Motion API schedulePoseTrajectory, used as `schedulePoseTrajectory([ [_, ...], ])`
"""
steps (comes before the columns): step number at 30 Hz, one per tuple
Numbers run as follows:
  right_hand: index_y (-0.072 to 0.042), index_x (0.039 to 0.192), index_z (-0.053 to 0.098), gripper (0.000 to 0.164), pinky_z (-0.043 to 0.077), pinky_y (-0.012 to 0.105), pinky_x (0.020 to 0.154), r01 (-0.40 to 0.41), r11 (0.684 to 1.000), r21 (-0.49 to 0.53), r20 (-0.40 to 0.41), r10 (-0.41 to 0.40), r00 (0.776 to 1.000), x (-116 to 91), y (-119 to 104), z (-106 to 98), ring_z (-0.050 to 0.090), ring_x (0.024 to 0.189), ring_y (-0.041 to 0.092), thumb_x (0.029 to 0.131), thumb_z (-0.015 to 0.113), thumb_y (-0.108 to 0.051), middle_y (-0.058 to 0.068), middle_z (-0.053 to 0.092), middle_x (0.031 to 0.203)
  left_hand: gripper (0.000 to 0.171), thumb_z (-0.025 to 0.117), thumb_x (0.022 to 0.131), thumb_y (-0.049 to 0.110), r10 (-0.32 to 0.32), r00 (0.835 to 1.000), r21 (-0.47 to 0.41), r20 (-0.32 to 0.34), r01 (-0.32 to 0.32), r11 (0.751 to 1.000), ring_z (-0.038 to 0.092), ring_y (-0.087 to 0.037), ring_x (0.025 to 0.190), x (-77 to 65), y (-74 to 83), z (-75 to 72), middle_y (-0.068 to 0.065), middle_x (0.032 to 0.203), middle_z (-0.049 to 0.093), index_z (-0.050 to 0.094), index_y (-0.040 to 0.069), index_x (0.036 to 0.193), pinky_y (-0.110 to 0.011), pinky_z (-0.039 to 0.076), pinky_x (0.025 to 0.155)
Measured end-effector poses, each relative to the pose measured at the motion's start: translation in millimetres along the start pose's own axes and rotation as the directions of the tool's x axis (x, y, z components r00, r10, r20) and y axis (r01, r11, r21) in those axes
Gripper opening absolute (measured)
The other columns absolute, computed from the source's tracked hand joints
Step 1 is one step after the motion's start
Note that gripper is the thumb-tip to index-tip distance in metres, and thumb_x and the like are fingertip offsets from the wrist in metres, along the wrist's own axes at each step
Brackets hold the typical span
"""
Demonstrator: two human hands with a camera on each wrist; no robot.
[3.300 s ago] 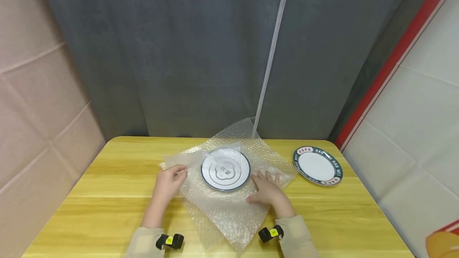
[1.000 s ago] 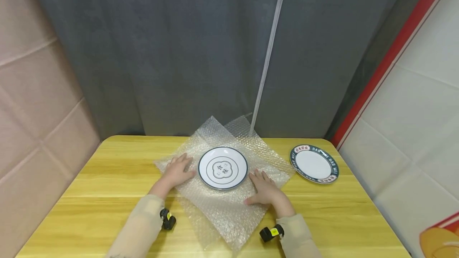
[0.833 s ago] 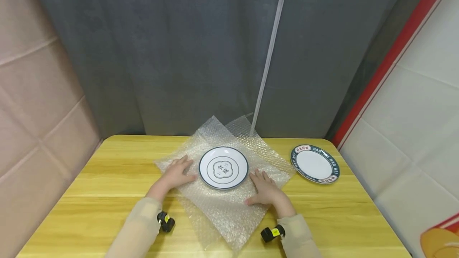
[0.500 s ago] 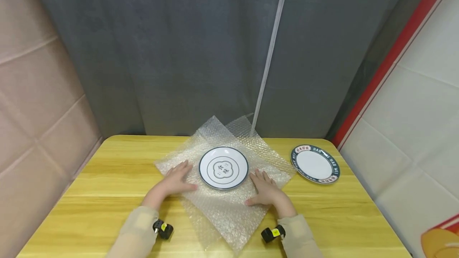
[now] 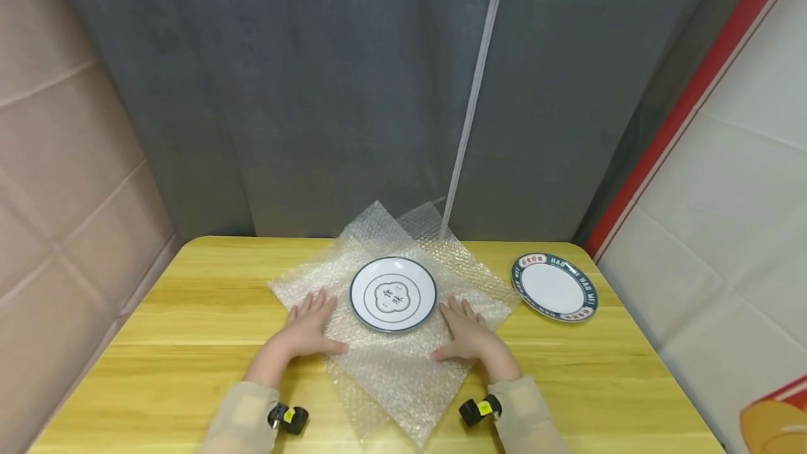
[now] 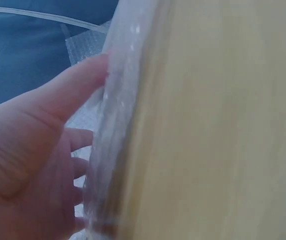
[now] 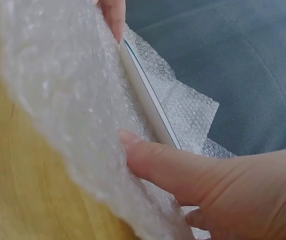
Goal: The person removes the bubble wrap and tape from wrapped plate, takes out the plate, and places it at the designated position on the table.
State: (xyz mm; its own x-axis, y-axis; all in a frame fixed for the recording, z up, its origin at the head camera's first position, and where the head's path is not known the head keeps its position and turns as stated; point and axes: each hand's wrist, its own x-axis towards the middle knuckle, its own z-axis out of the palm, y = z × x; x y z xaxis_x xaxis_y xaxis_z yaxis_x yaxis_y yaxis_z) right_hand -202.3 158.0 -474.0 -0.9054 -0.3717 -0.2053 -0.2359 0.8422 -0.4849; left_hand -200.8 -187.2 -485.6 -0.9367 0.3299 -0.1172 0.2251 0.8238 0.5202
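A white plate [image 5: 394,268] with a dark blue rim and printed characters lies face up on overlapping sheets of bubble wrap [image 5: 403,384]. My left hand [image 5: 305,330] rests on the wrap left of the plate, fingers spread and straight. On the plate's other side my right hand [image 5: 468,335] presses the wrap with its fingers spread. In the right wrist view, the plate [image 7: 148,95] shows edge-on beyond my right thumb. The left wrist view has my left fingertips and thumb against the edge of the wrap [image 6: 118,100].
A second plate [image 5: 553,289] with a dark green lettered rim lies at the right on the wooden table [image 5: 157,342]. Behind the table hangs a dark grey curtain [image 5: 315,90]. Light padded walls [image 5: 76,195] stand on both sides.
The left hand went from loosely curled at the wrap's left edge to spread flat on it, lately sliding a little toward me. A wrap flap over the plate now lies back. The right hand stayed put.
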Motion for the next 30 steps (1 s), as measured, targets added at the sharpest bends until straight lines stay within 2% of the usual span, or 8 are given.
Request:
schedulePoseTrajectory([
  [11, 0.000, 0.147, 0.033, 0.103, 0.006, 0.065, 0.108, -0.015, 0.999, 0.033, 0.004, 0.014, 1.000, 2, -4, -2, 0.007, 0.140, 0.048, 0.067, 0.083, -0.042, 0.025, 0.015, 0.154, 0.114, 0.082, 0.064, 0.053, -0.027, 1.000, -0.015, -0.009, 0.027, 1.000, -0.008, -0.050, 0.138, -0.6, 3.9, 2.4, -0.031, 0.153, 0.003, 0.027, -0.004, 0.148, -0.067, -0.006, 0.105],
  [15, 0.002, 0.145, 0.036, 0.093, 0.010, 0.064, 0.108, -0.020, 0.999, 0.045, -0.008, 0.020, 1.000, 4, -3, -4, 0.011, 0.139, 0.048, 0.074, 0.078, -0.042, 0.026, 0.019, 0.153, 0.115, 0.082, 0.063, 0.052, -0.034, 0.999, -0.028, -0.010, 0.034, 0.999, -0.009, -0.050, 0.138, 0.4, 4.0, 3.2, -0.031, 0.153, 0.002, 0.027, -0.004, 0.148, -0.068, -0.007, 0.104],
  [19, 0.004, 0.141, 0.041, 0.077, 0.017, 0.061, 0.108, -0.026, 0.997, 0.073, -0.063, 0.031, 0.998, 6, -5, -5, 0.022, 0.136, 0.048, 0.083, 0.068, -0.039, 0.027, 0.030, 0.148, 0.116, 0.083, 0.063, 0.052, -0.046, 0.999, -0.039, -0.005, 0.046, 0.998, -0.011, -0.050, 0.138, -0.6, 6.5, 3.0, -0.032, 0.153, 0.001, 0.027, -0.004, 0.148, -0.068, -0.007, 0.104],
  [23, 0.005, 0.136, 0.047, 0.063, 0.027, 0.056, 0.107, -0.033, 0.987, 0.159, -0.146, 0.057, 0.988, 8, -11, -7, 0.038, 0.129, 0.044, 0.086, 0.066, -0.029, 0.025, 0.045, 0.139, 0.116, 0.084, 0.063, 0.049, -0.055, 0.998, -0.050, -0.003, 0.055, 0.997, -0.012, -0.050, 0.137, -2.1, 9.1, 1.4, -0.032, 0.152, 0.000, 0.026, -0.004, 0.148, -0.068, -0.008, 0.103],
  [27, 0.003, 0.132, 0.053, 0.053, 0.036, 0.053, 0.101, -0.061, 0.971, 0.233, -0.202, 0.109, 0.973, 11, -14, -8, 0.048, 0.120, 0.040, 0.088, 0.064, -0.024, 0.022, 0.055, 0.129, 0.116, 0.084, 0.063, 0.048, -0.055, 0.998, -0.057, 0.000, 0.055, 0.997, -0.013, -0.050, 0.137, -2.6, 10.1, 0.8, -0.033, 0.152, -0.001, 0.026, -0.004, 0.148, -0.068, -0.009, 0.103],
  [30, 0.000, 0.130, 0.056, 0.048, 0.041, 0.051, 0.098, -0.111, 0.952, 0.286, -0.203, 0.173, 0.964, 14, -16, -10, 0.053, 0.115, 0.037, 0.090, 0.061, -0.026, 0.019, 0.058, 0.124, 0.116, 0.084, 0.063, 0.049, -0.054, 0.999, -0.062, 0.003, 0.054, 0.997, -0.013, -0.050, 0.137, -2.5, 10.1, 1.1, -0.033, 0.152, -0.002, 0.026, -0.004, 0.148, -0.068, -0.009, 0.103],
])
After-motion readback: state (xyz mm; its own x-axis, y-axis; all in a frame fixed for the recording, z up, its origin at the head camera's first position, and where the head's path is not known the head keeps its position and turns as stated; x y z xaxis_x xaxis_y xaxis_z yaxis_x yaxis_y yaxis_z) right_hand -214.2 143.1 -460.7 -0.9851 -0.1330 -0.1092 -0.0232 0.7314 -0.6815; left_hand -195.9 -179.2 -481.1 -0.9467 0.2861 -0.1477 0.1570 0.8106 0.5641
